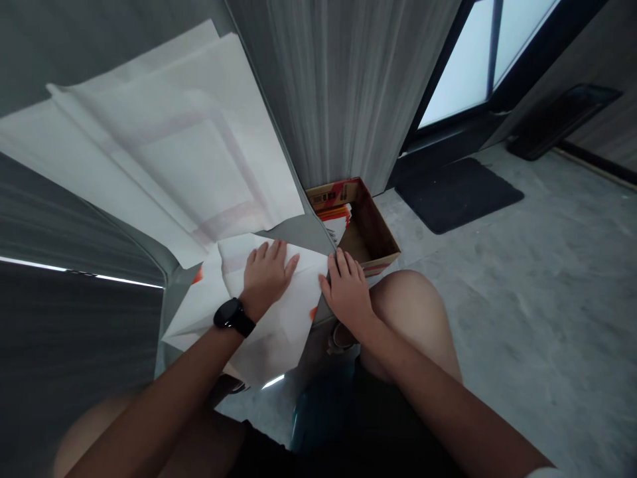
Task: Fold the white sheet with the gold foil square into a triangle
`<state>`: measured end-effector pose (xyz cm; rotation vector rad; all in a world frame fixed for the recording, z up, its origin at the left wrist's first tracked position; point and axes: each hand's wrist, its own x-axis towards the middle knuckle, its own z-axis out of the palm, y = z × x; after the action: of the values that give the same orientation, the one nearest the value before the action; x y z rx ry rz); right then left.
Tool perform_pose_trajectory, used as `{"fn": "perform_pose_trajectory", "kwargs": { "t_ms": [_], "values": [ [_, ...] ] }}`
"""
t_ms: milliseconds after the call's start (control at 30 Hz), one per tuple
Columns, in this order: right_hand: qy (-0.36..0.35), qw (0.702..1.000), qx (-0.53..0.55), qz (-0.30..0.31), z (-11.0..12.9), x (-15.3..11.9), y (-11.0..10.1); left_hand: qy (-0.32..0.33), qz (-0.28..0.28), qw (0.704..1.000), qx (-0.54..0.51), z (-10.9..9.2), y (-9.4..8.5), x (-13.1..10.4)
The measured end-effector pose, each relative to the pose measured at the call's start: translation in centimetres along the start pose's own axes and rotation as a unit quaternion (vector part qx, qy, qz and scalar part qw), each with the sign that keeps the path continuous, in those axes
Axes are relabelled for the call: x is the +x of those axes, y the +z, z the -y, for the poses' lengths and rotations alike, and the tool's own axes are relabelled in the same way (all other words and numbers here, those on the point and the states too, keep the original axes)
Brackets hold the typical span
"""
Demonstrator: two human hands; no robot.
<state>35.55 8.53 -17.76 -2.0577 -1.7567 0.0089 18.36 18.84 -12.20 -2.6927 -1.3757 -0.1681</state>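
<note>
Two hands rest apart, unclenched, on creased white paper, the left mid-sheet, the right at its edge.

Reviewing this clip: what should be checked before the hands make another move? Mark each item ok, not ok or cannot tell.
1. Left hand on the white paper: ok, palm down, fingers forward.
2. Right hand at the paper: ok, at its right edge.
3. Paper smooth: not ok, creased on the left.
4. Cardboard box open: ok, with orange-and-white papers inside.
5. Larger white sheets clear of the paper: cannot tell, their edges meet or overlap in view.
</note>
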Motion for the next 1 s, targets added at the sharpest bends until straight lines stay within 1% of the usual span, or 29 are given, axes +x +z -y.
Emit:
{"fn": "perform_pose_trajectory", "kwargs": {
  "t_ms": [133, 267, 333, 433, 533, 600, 733, 833, 933, 1000],
  "values": [
    [-0.006, 1.000, 0.009, -0.011, -0.1, -0.1, 0.3, -0.023, 0.007, 1.000, 0.016, 1.2, -0.4, 0.4],
    [-0.001, 1.000, 0.023, -0.016, -0.1, 0.0, 0.3, -0.020, 0.009, 1.000, 0.017, 2.4, -1.0, 1.1],
    [0.005, 0.999, 0.031, -0.006, -0.1, 0.1, 0.2, 0.002, 0.031, 0.999, 0.006, 3.2, -1.1, 1.5],
    [0.006, 0.999, 0.053, 0.004, -0.2, 0.4, 0.1, 0.046, 0.082, 0.995, -0.017, 4.3, -0.9, 1.8],
    [-0.002, 0.997, 0.076, -0.001, -0.5, 0.7, 0.1, 0.073, 0.124, 0.989, -0.032, 4.8, -0.4, 1.2],
    [-0.005, 0.996, 0.084, -0.003, -0.6, 0.8, 0.2, 0.081, 0.136, 0.987, -0.036, 4.7, -0.1, 0.5],
    [-0.002, 0.997, 0.083, -0.002, -0.6, 1.1, 0.2, 0.078, 0.118, 0.989, -0.031, 4.4, 0.5, -0.7],
    [-0.005, 0.998, 0.070, -0.003, -0.3, 1.1, 0.1, 0.092, 0.100, 0.990, -0.025, 4.2, 0.8, -1.3],
    [-0.010, 0.998, 0.060, -0.001, -0.2, 1.1, 0.1, 0.110, 0.087, 0.990, -0.017, 3.8, 0.9, -1.9],
    [-0.013, 0.998, 0.060, -0.004, -0.3, 1.1, 0.2, 0.110, 0.080, 0.991, -0.011, 3.4, 0.8, -2.2]
  ]
}}
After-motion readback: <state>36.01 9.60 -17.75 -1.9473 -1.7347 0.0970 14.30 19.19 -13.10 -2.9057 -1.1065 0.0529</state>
